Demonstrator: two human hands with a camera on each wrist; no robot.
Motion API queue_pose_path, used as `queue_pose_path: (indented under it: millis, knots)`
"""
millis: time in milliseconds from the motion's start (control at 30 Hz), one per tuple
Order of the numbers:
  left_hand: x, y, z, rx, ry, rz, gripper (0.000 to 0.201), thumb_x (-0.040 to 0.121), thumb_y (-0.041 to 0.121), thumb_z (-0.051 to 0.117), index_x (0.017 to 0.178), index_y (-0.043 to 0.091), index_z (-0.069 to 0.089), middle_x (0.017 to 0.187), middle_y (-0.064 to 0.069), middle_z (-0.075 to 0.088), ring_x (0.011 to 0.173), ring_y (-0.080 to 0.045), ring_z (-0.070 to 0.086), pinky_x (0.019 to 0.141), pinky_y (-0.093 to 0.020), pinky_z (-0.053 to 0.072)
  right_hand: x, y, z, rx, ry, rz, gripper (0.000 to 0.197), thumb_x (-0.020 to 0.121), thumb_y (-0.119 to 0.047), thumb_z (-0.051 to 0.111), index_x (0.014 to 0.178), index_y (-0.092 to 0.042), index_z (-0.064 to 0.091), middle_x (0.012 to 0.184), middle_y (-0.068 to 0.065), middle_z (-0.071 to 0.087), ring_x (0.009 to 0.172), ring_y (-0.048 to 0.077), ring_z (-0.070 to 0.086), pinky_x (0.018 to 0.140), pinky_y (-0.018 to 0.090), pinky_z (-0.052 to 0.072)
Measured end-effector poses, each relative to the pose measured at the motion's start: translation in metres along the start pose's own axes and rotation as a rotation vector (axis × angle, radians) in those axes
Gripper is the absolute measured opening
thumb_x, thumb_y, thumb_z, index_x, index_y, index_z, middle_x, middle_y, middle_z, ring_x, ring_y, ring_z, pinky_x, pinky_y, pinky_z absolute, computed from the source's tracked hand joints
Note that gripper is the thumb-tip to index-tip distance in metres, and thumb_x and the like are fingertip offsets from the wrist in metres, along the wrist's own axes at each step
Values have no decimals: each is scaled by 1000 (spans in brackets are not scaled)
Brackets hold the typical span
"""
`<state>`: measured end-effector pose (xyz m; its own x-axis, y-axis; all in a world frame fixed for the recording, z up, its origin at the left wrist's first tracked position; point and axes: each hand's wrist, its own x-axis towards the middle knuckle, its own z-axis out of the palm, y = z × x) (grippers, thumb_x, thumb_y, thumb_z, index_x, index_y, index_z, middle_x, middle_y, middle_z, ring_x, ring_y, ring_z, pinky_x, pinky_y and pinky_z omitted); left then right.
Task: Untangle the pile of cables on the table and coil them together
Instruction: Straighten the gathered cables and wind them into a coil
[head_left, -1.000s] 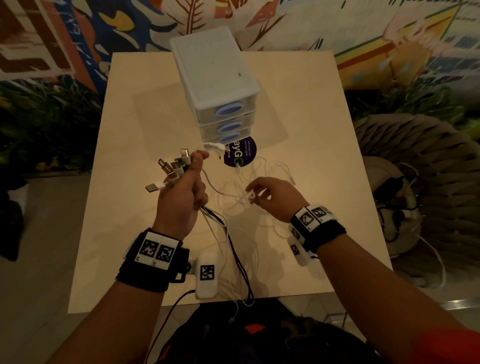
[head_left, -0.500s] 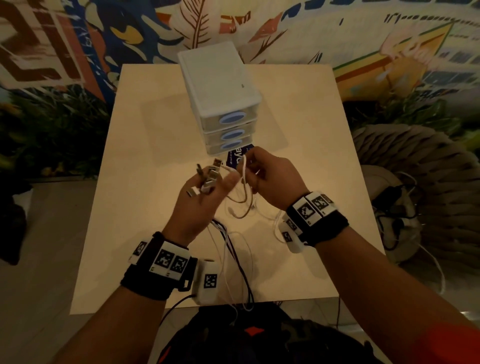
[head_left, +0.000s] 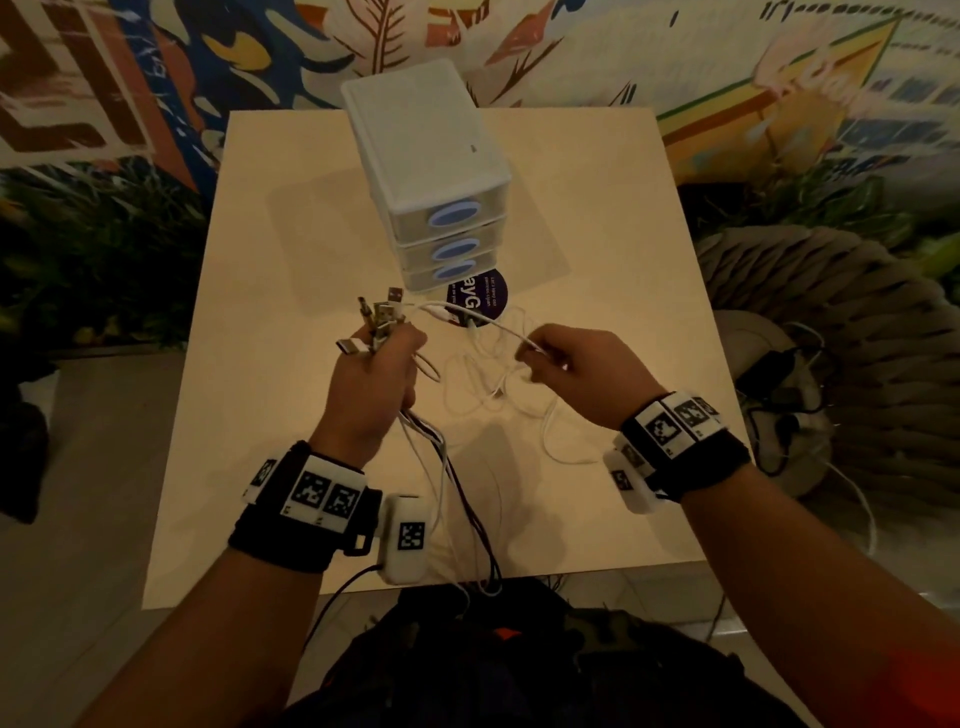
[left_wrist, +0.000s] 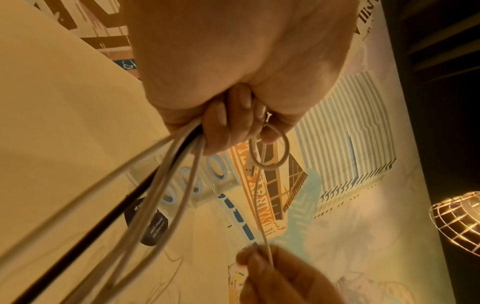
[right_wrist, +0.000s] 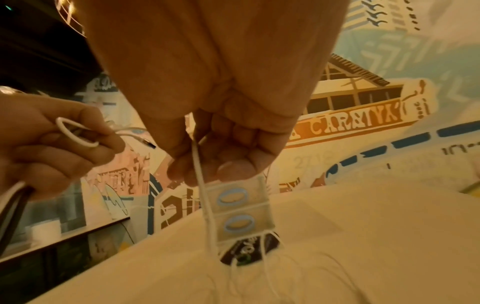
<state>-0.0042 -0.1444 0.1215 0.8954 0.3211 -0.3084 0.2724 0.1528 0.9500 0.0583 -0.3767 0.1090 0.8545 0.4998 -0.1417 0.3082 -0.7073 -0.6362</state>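
Cable pile (head_left: 498, 379) blurred, perhaps tangled.

Head: high, looking down over the worktop (head_left: 291, 249).
Wrists: close under each palm — facing forward.
Shared: drawer unit (head_left: 441, 208) — all views.

Smooth plastic-sheathed cables (head_left: 470, 395) with metal plugs (head_left: 382, 317), a matt pale wood table (head_left: 291, 291), a translucent plastic drawer unit (head_left: 426, 156).
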Motion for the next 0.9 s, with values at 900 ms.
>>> queue_pose_path:
  millis: [900]
  knots:
    - [-11, 6, 5, -206, -115, 66, 34, 107, 24, 48, 74, 19, 52, 51, 11, 29, 43, -6, 23, 47, -30, 15, -141, 74, 111, -225, -791, 285, 37, 98, -45, 53, 106, -18, 77, 101, 4, 76, 94, 22, 70, 88, 33, 55]
